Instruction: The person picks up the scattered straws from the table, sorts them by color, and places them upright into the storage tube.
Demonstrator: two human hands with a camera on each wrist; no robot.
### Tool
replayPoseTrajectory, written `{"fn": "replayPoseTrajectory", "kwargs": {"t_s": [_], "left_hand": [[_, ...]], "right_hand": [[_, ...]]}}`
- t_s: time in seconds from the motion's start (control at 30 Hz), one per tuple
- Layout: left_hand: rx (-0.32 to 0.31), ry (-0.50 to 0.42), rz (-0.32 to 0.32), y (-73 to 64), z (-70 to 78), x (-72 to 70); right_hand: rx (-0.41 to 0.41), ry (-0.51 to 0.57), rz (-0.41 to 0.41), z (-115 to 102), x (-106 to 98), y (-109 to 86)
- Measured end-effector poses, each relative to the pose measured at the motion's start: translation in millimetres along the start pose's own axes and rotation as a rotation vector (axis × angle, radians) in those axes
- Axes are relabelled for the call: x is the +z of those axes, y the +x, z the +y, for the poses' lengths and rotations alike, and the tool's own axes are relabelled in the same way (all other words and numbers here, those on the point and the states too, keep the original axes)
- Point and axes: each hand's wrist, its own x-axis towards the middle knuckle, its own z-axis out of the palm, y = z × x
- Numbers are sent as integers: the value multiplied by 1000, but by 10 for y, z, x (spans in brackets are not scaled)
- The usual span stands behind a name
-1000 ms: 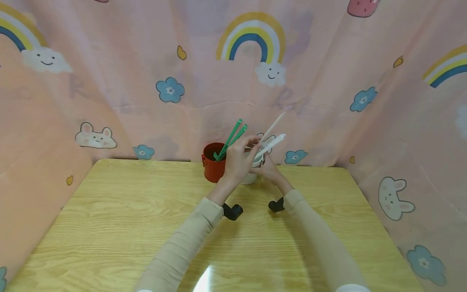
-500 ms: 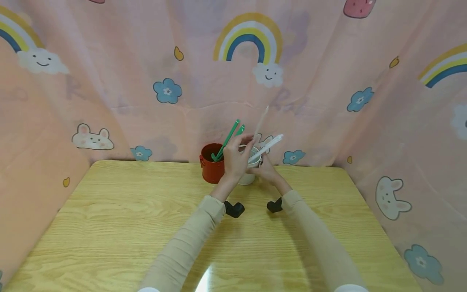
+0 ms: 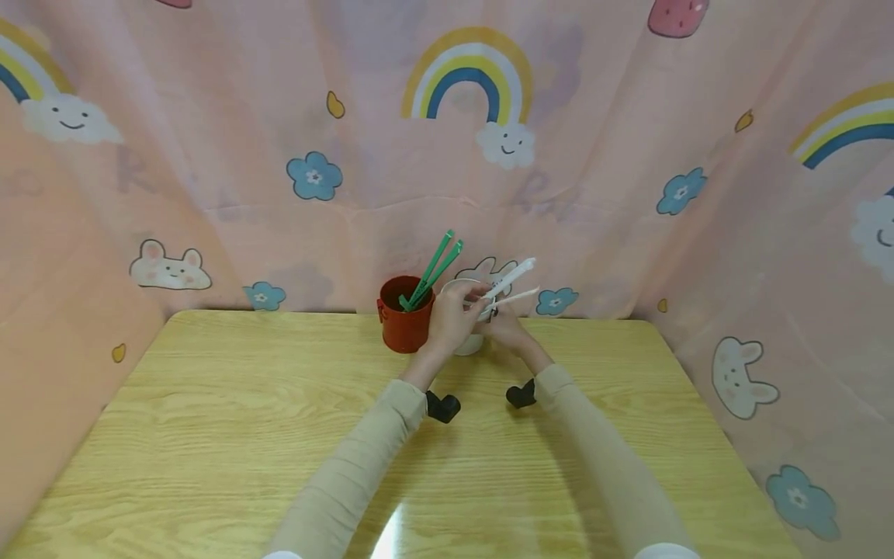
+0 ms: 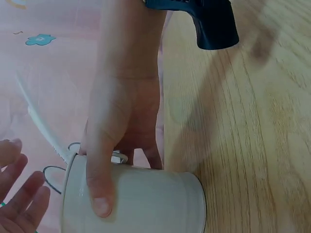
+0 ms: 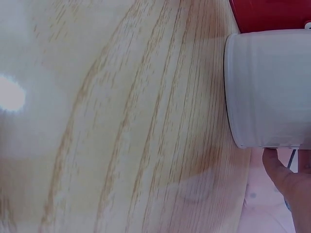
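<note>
A small white bucket [image 3: 466, 346] stands upright on the table. My right hand [image 3: 508, 332] grips its right side; in the left wrist view the thumb lies along the wall of the white bucket [image 4: 150, 199]. Two slim white sticks, a thicker one [image 3: 512, 276] and a thin one [image 3: 520, 296], lean out over the rim to the right. Above the rim hovers my left hand [image 3: 450, 317], its fingers [image 4: 38, 208] loosely bent with nothing visible between them. Only fingertips of the right hand [image 5: 291, 187] show in the right wrist view.
A red bucket [image 3: 405, 334] with two green sticks [image 3: 434, 268] stands just left of the white one. Behind the wooden table [image 3: 244, 404] hangs a pink printed curtain [image 3: 230, 171]. Black wrist mounts [image 3: 443, 406] sit below both wrists.
The thin white stick, earlier upright in my left fingers, has tipped to the right and been let go over the white bucket. My right hand has kept its grip there.
</note>
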Motion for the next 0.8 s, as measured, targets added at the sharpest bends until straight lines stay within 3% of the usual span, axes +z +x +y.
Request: {"fn": "replayPoseTrajectory", "kwargs": {"t_s": [0.23, 0.4, 0.53, 0.8], "left_hand": [[-6, -48, -18, -25, 3, -119], [-35, -34, -63, -116, -39, -195], [-40, -8, -111, -249, -86, -264], [27, 116, -194, -589, -239, -479]], "right_hand": [[12, -17, 24, -22, 2, 45], [33, -28, 38, -14, 6, 61], [32, -7, 36, -24, 0, 37], [13, 61, -4, -206, -32, -75]]}}
